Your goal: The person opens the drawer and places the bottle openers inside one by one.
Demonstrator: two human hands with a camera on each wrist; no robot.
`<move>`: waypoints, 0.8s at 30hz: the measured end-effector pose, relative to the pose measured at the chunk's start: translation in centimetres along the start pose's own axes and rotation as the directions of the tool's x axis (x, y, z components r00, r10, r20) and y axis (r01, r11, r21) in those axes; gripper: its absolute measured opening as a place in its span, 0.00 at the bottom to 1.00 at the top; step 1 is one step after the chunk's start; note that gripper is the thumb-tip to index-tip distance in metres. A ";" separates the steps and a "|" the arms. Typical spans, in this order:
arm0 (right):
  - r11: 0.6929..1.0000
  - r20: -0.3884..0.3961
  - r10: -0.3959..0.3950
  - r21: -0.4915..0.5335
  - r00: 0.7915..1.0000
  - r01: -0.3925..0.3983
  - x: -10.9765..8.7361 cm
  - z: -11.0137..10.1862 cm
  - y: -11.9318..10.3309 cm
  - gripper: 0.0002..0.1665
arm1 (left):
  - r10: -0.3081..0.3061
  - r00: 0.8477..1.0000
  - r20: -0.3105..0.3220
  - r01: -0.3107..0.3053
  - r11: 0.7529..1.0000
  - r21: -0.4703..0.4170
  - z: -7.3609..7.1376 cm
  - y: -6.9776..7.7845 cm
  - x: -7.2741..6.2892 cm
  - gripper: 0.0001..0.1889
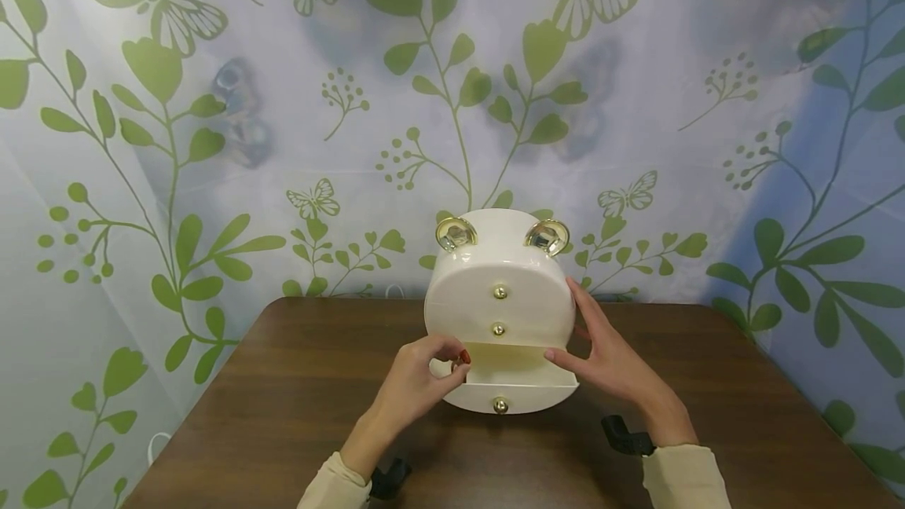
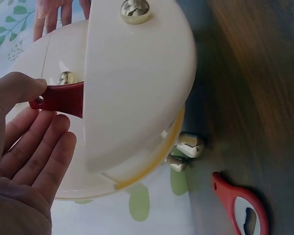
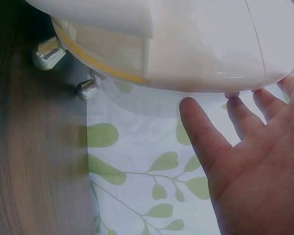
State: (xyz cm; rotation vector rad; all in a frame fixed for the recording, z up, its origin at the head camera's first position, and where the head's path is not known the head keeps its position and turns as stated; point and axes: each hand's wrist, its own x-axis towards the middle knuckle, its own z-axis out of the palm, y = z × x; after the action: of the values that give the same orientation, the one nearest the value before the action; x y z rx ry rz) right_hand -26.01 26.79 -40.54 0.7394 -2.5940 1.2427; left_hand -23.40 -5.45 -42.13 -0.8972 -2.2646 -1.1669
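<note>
A white, round drawer cabinet (image 1: 505,277) with gold ears and gold knobs stands on the table. Its bottom drawer (image 1: 537,399) is pulled out. My left hand (image 1: 423,374) is at the drawer's left side, pinching a red handle (image 2: 63,99) with a small hole in its end. The drawer front hides the handle's far end, so its kind is unclear. My right hand (image 1: 613,356) rests against the cabinet's right side, fingers spread and the thumb over the drawer. In the left wrist view, a red bottle opener (image 2: 241,204) lies on the table beside the cabinet.
The brown wooden table (image 1: 304,383) carries the cabinet near its back edge. Behind it hangs a pale curtain (image 1: 283,116) printed with green leaves and butterflies. Shiny metal feet (image 3: 50,55) hold the cabinet above the tabletop.
</note>
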 end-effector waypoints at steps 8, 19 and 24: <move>1.000 0.004 0.012 0.015 1.000 -0.012 -0.1 0.0 -0.2 0.67 | -0.018 1.000 0.017 0.018 0.999 0.031 0.5 -0.3 -0.2 0.07; 1.000 -0.001 -0.002 0.012 1.000 0.002 0.0 0.0 -0.1 0.67 | -0.006 1.000 0.002 0.005 0.996 0.088 0.7 -0.6 -0.2 0.07; 1.000 -0.002 -0.001 0.015 1.000 0.001 0.0 0.0 -0.1 0.67 | -0.025 1.000 0.001 0.025 0.996 0.085 0.6 -0.5 -0.2 0.07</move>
State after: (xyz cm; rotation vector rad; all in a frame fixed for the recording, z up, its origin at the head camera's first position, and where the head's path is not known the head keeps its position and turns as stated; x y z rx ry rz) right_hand -25.98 26.75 -40.47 0.7415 -2.5847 1.2636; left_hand -23.68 -5.27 -42.90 -0.8405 -2.3148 -1.0722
